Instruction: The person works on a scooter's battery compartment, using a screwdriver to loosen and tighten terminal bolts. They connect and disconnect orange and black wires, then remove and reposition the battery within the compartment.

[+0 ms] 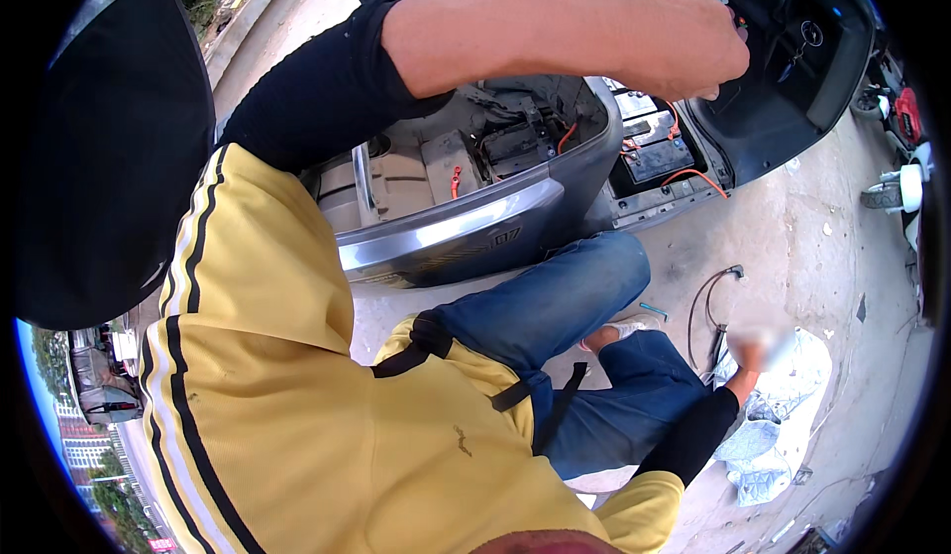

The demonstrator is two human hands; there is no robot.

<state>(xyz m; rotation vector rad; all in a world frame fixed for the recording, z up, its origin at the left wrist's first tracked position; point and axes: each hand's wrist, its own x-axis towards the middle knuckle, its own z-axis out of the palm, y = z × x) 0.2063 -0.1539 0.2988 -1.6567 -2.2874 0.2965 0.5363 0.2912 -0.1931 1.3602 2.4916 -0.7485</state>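
One black battery (658,162) with orange cables (696,171) sits in the open vehicle (466,250), near the left hand (686,34). That hand's fingers curl inward, tips partly hidden; whether they grip anything, I cannot tell. The upper edge crops it. Blur masks the right hand (755,352) at the silvery sheet (792,415), leaving its finger opening and hold unreadable.
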